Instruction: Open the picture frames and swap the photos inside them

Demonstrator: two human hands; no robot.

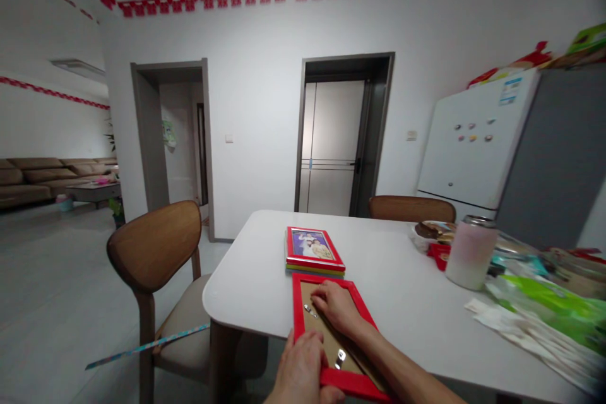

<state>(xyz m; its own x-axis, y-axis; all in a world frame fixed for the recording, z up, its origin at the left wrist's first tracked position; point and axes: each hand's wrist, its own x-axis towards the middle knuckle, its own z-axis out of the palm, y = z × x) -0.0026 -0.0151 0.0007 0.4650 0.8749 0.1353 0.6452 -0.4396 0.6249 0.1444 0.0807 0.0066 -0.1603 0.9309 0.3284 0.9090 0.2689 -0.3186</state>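
Note:
A red picture frame (298,308) lies face down at the near edge of the table, its brown backing board (326,332) showing. My left hand (303,366) grips the frame's lower left side, thumb near the bottom rail. Over the upper part of the board rests my right hand (337,308), fingers curled together; whatever is under the fingertips is hidden. Two metal pieces show on the back: a small hanger (310,310) near my right fingertips and a clip (339,358) lower down. Just beyond is a stack of frames (315,246), the top one red with a photo of people.
The white table (402,303) carries a pink-and-white tumbler (472,252), a green plastic package (544,303) and a white cloth (521,334) on the right. A brown chair (161,246) stands at left, with a patterned blue strip (146,346) across it. Another chair (411,208) is behind the table.

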